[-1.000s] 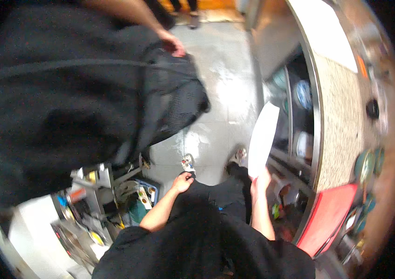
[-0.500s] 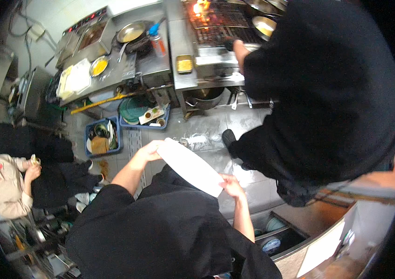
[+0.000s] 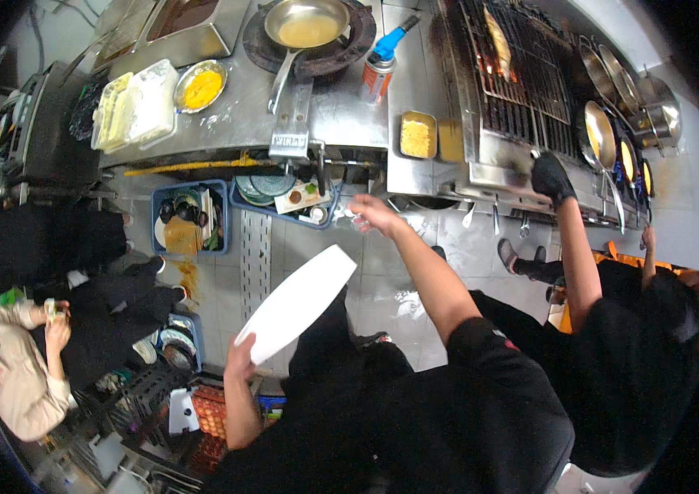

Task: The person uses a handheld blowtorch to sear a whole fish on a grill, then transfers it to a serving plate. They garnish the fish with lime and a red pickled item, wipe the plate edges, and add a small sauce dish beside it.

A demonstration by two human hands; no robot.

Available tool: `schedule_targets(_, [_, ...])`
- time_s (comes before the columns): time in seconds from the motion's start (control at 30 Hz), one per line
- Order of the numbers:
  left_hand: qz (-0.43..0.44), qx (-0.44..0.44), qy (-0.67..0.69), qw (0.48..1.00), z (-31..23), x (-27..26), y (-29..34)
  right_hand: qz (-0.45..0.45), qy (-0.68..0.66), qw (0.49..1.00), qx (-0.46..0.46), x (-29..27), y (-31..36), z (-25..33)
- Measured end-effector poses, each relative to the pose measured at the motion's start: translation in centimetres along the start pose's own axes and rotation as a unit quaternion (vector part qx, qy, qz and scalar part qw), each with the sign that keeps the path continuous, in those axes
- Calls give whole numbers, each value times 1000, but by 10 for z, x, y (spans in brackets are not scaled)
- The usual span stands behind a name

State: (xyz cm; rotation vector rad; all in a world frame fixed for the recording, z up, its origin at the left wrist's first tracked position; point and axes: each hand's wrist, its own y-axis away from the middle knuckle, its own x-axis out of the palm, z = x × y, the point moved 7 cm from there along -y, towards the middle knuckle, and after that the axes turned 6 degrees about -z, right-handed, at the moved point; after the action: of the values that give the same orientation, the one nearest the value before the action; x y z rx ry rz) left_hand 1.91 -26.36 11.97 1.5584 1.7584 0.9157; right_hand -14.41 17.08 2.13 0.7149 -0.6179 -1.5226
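Note:
A long white serving platter is tilted over the floor, with my left hand closed on its near end. My right hand is off the platter, stretched forward with fingers apart and nothing in them. It hovers by the right end of a blue bin that holds green plates and a small tray with sauce cups. Beyond that hand stands the steel counter, where a gas torch with a blue head and a frying pan of yellowish liquid on a burner sit.
A co-worker's black-gloved hand is at the grill, close on my right. Another blue bin of dishes lies on the floor. At left a person in a beige top holds something small. A yellow-filled metal tray sits beside the grill.
My right hand has let go of the platter and reached forward. The platter has swung round and left in my left hand. My view has turned right, showing more of the grill.

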Motion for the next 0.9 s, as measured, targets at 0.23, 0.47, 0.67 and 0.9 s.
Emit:
schedule_targets(0.23, [-249, -35, 27, 967, -1, -77, 40, -366, 132, 917, 92, -21, -160, 10])
schedule_targets(0.47, [-246, -37, -51, 967, -26, -47, 61, -334, 230, 911, 79, -23, -159, 46])
schedule_targets(0.67, [-127, -45, 106, 985, -9, -84, 23, -342, -80, 929, 113, -11, -142, 19])
schedule_targets(0.9, [-34, 93, 18, 995, -114, -35, 8, -209, -312, 927, 20, -34, 14, 12])
